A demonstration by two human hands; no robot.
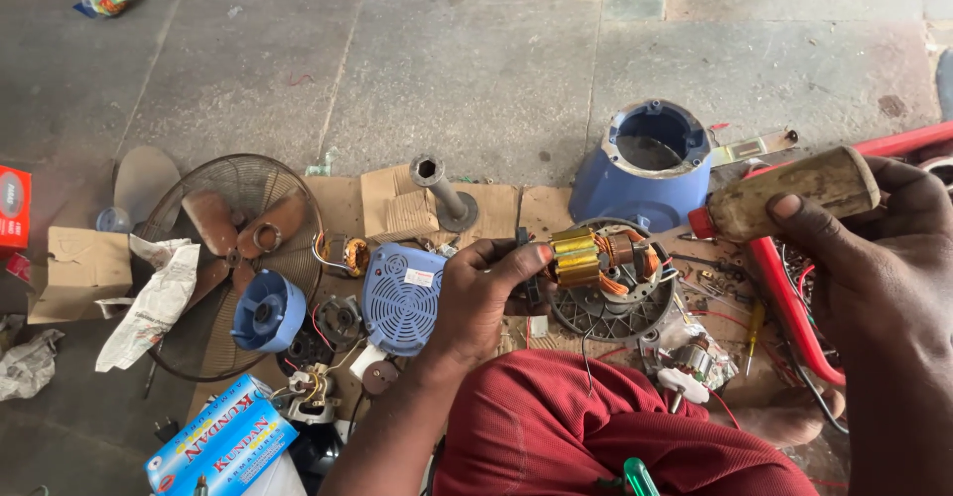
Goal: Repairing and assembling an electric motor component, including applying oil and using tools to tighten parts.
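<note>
Between the two hands, above the person's lap, sits the work in progress. Left hand (476, 292): fingers curled and pinching a small motor armature (601, 256), thumb on its near end; the armature shows brass-coloured laminations and copper windings and is held level, clear of the ground. Right hand (874, 258): fingers wrapped tight around a wooden handle (794, 193) with a red collar at its left end, thumb laid along the wood; the working end of that tool cannot be made out. The collar end points toward the armature, near it but apart.

Directly behind the armature lies a round grey grille plate (615, 307) on flattened cardboard (397, 203). Beyond that stands a blue conical housing (645, 173), open end up. Left of the left hand rests a blue vented cover (400, 297), then a smaller blue cup-shaped part (266, 309), with a wire fan guard (233, 248) and its brown blades behind. A grey metal post (442, 190) stands on the cardboard. Crumpled paper (154, 302) and a brown carton (79, 273) lie far left. A blue printed box (223, 446) sits near the left forearm. Red trousers (596, 431) cover the lap, a green screwdriver handle (638, 476) resting on them.
</note>
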